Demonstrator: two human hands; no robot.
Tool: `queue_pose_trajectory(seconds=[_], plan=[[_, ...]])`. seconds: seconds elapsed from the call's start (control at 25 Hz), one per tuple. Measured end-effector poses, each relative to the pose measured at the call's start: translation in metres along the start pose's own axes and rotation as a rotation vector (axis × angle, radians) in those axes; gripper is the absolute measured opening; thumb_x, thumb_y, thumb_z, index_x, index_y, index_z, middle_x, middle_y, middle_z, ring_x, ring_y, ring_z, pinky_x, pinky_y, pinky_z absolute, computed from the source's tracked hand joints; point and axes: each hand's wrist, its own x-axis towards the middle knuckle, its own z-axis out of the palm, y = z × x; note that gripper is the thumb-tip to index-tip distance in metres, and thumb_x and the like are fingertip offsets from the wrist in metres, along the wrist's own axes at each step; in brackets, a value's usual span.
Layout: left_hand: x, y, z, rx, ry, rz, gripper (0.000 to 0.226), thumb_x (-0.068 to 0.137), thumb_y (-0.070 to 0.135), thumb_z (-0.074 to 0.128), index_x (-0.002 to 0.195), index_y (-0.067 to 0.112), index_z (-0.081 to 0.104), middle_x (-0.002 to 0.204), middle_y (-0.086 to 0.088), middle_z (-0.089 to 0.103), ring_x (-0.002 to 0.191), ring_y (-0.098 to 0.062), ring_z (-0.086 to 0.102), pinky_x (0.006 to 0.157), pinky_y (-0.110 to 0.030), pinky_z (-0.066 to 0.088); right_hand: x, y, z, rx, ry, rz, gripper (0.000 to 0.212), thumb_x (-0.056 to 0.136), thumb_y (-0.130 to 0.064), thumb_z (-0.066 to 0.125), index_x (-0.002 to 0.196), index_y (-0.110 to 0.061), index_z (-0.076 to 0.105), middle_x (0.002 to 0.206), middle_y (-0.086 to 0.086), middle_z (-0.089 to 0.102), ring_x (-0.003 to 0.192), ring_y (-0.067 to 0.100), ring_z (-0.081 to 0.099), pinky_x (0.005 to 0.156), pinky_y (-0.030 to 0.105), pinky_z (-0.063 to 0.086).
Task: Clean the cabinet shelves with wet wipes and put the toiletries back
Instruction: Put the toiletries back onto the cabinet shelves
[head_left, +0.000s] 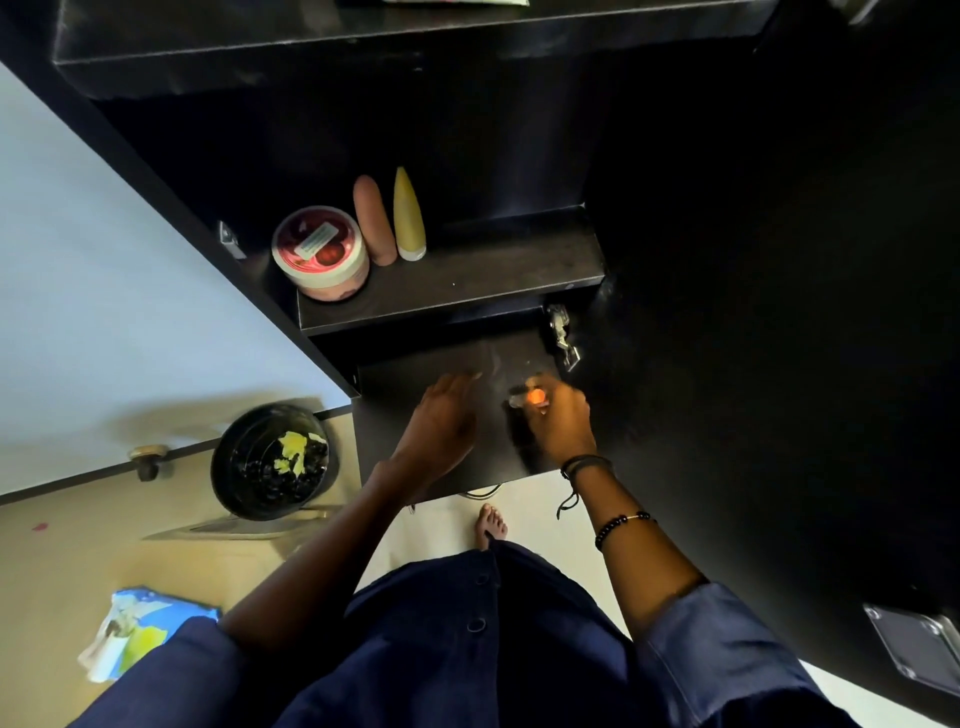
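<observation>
Over the lower shelf (385, 408), our left grip (447, 418) rests spread flat, likely bracing, while our right grip (563, 423) pinches a small orange-tipped toiletry (535, 398) for replacing.

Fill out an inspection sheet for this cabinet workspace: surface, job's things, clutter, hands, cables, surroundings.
Surface: lower shelf, black, pale smears near the hands.
Job's things: round jar, brown tube and yellow tube stand together on the middle shelf; blue packet on the floor.
Clutter: black bin holding yellow scraps.
Hands: left hand flat on the lower shelf; right hand pinches a small orange item.
Cables: thin loop under the shelf's front edge; unclear what it is.
Surroundings: open black door on the right, metal hinge.
</observation>
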Motion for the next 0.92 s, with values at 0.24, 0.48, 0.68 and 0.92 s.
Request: queue_pose_trajectory(seconds=[0.24, 0.48, 0.68, 0.92], plan=[[0.005, 0.017, -0.067, -0.157, 0.172, 0.044, 0.045, 0.083, 0.014, 0.066, 0.127, 0.014, 0.056, 0.124, -0.005, 0.062, 0.114, -0.018, 0.059, 0.100, -0.034, 0.046, -0.009, -0.110, -0.042, 0.378, -0.074, -0.338, 0.032, 0.076, -0.014, 0.075, 0.102, -0.025, 0.059, 0.084, 0.000, 0.071, 0.072, 0.010, 0.068, 0.072, 0.031, 0.059], [-0.024, 0.080, -0.173, -0.346, 0.379, 0.207, 0.028, 0.088, 0.006, 0.061, 0.113, 0.017, 0.066, 0.098, 0.005, 0.071, 0.081, 0.005, 0.065, 0.075, -0.010, 0.049, -0.052, -0.229, -0.104, 0.669, -0.022, -0.590, 0.046, 0.076, -0.004, 0.077, 0.116, -0.015, 0.058, 0.098, 0.007, 0.072, 0.091, 0.012, 0.070, 0.076, 0.024, 0.057], [-0.054, 0.134, -0.262, -0.372, 0.591, 0.400, 0.035, 0.087, 0.008, 0.064, 0.119, 0.022, 0.063, 0.094, 0.022, 0.065, 0.085, 0.015, 0.062, 0.072, -0.002, 0.046, -0.091, -0.309, -0.151, 0.705, 0.059, -0.829, 0.046, 0.077, -0.001, 0.075, 0.119, -0.015, 0.061, 0.105, 0.003, 0.072, 0.099, 0.013, 0.070, 0.082, 0.024, 0.056], [-0.065, 0.186, -0.356, -0.212, 0.903, 0.671, 0.046, 0.082, 0.017, 0.072, 0.127, 0.018, 0.059, 0.114, 0.005, 0.065, 0.098, -0.005, 0.064, 0.083, -0.021, 0.054, -0.112, -0.405, -0.224, 0.823, 0.244, -1.051, 0.040, 0.078, -0.001, 0.074, 0.116, -0.005, 0.062, 0.097, 0.015, 0.073, 0.090, 0.025, 0.071, 0.083, 0.041, 0.059]])
